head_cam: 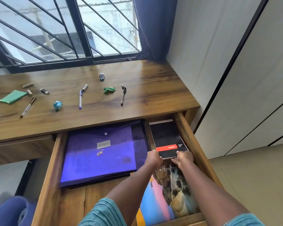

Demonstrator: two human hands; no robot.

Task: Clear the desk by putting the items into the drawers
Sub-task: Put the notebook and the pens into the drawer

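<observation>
The wide wooden drawer (191, 141) under the desk (153, 88) is pulled out. Inside it, at the back right, lies a black spiral pad (167, 137) with a red band. My left hand (153, 158) and my right hand (185, 158) both grip the pad's near edge. A purple snap folder (101, 157) fills the drawer's left part. A colourful magazine (173, 190) lies under my forearms at the near right. On the desk lie three pens (80, 99) (123, 95) (28, 107), small batteries (85, 87), two USB sticks (101, 77), a green pad (12, 97) and crumpled paper balls (57, 105).
A barred window (64, 30) and dark curtain (152, 26) stand behind the desk. White wardrobe panels (243, 79) rise on the right. A second drawer (20, 149) on the left is closed. A blue chair (8, 211) sits at the lower left.
</observation>
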